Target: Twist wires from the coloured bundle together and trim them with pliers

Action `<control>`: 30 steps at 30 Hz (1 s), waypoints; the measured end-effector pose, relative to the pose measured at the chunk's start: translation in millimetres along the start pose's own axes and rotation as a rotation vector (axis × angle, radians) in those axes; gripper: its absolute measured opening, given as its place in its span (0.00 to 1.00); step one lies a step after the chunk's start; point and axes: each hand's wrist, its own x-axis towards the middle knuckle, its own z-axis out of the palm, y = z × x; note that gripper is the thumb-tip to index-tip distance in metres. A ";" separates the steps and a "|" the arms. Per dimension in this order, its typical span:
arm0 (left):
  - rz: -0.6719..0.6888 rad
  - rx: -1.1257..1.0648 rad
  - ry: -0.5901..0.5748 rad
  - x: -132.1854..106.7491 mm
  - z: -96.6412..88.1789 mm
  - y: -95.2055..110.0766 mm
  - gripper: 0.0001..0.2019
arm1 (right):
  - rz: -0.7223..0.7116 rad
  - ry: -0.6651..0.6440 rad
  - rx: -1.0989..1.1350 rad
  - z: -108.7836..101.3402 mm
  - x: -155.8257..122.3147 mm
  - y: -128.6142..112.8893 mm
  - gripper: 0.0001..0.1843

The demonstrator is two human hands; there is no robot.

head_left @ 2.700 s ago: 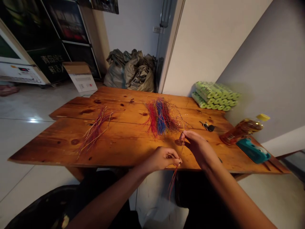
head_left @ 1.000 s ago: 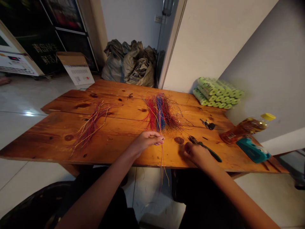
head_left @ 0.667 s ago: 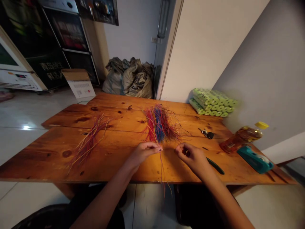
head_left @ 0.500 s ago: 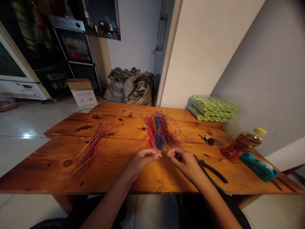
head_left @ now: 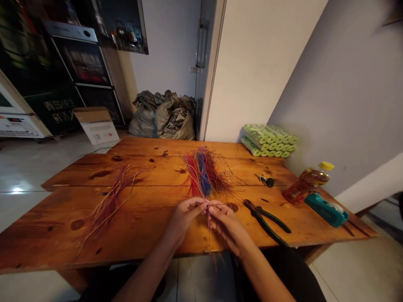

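Observation:
My left hand point(head_left: 186, 212) and my right hand point(head_left: 223, 217) meet at the near middle of the wooden table point(head_left: 151, 209). Both are closed in a pinch on a few thin coloured wires point(head_left: 210, 235) that hang over the table's front edge. Just beyond my fingers lies a thick bundle of red, blue and yellow wires point(head_left: 203, 173). A looser, thinner spread of wires point(head_left: 108, 201) lies to the left. Dark-handled pliers point(head_left: 265, 214) rest on the table just right of my right hand.
Keys point(head_left: 266, 180) lie past the pliers. A bottle of amber liquid point(head_left: 304, 183) and a teal tape dispenser point(head_left: 326, 209) sit at the right edge. Green rolls point(head_left: 269, 140) are stacked against the wall. Sacks point(head_left: 162, 115) and a cardboard box point(head_left: 95, 125) stand on the floor.
My right hand left the pliers on the table and came left to join my left hand on the wires. The view lifted and shifted slightly.

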 end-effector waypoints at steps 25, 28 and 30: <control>0.120 -0.025 0.234 3.9 7.4 -32.1 0.16 | -0.455 0.259 -0.713 -7.1 7.2 20.3 0.06; 0.120 -0.062 0.262 4.5 8.5 -33.3 0.16 | -0.530 0.237 -0.868 -9.1 7.8 21.8 0.05; 0.100 -0.086 0.288 4.2 10.6 -34.9 0.16 | -0.622 0.219 -1.000 -10.3 6.1 22.1 0.05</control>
